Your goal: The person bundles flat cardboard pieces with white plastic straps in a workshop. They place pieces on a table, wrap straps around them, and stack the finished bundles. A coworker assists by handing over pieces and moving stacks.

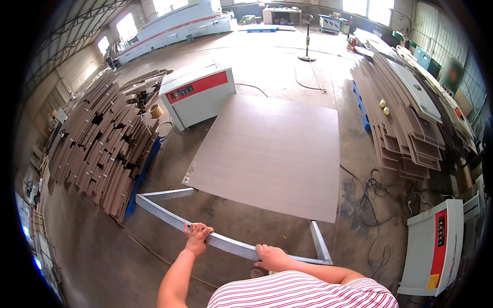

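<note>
A grey metal bar [226, 243] runs across in front of me, the near side of a frame whose side arms reach forward under a large flat board [272, 154]. My left hand [197, 237] is closed over the bar left of its middle. Farther right, my right hand [271, 257] grips the same bar, its fingers curled over the top edge. The board is pale greyish brown, with a small marked patch at its near left corner. Its near edge lies beyond the bar, apart from both hands. What carries the board from below is hidden.
A white machine with a red panel [197, 92] stands by the board's far left corner; a similar machine [436, 246] is at right. Stacked brown strips [102, 149] rest on a blue pallet at left, stacked boards [395, 118] at right. Cables [372, 197] lie on the floor.
</note>
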### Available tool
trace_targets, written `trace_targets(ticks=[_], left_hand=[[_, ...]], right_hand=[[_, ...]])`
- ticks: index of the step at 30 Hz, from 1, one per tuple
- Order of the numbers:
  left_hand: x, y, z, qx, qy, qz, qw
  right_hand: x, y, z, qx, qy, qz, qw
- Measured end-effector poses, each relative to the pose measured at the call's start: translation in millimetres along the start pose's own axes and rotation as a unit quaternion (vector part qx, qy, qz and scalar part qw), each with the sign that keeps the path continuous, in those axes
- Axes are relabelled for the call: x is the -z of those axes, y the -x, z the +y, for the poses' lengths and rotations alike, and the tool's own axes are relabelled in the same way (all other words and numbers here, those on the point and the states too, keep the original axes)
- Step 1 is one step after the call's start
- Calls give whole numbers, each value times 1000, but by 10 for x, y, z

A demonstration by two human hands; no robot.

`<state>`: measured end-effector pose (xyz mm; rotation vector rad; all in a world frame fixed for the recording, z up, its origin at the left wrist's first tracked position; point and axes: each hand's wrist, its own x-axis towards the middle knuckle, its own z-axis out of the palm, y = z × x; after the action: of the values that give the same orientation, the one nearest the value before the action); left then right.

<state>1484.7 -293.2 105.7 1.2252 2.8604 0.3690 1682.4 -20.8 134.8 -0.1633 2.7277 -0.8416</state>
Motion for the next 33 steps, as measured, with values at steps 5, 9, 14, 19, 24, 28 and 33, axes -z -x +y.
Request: trace_targets(ticks=[5,9,14,19,24,28,33], left_hand=[[141,15,-701,8,-41,-2,999],[329,-81,-1140,15,-55,-50,997],[359,-282,-1613,-8,-79,-54,995],[463,-597,-2007,-20,-72,-37,997],[419,-1064,-2413,-38,-82,-9,996],[322,-1563,-2231,-43,-101,-16,994],[141,-2237,-1818,-48,-118,-4,992]], right_hand=[[-82,-158,4,-12,-130,-171,977],[-301,-489,-235,12,-166,-151,974],[-253,-827,-507,15,-137,-74,988],[-54,-1259,-849,-49,-107,-70,991],[100,-1710,-832,-59,-38,-46,996],[360,-1813,-477,-77,1,-23,997],[847,-1822,201,-77,41,9,996]])
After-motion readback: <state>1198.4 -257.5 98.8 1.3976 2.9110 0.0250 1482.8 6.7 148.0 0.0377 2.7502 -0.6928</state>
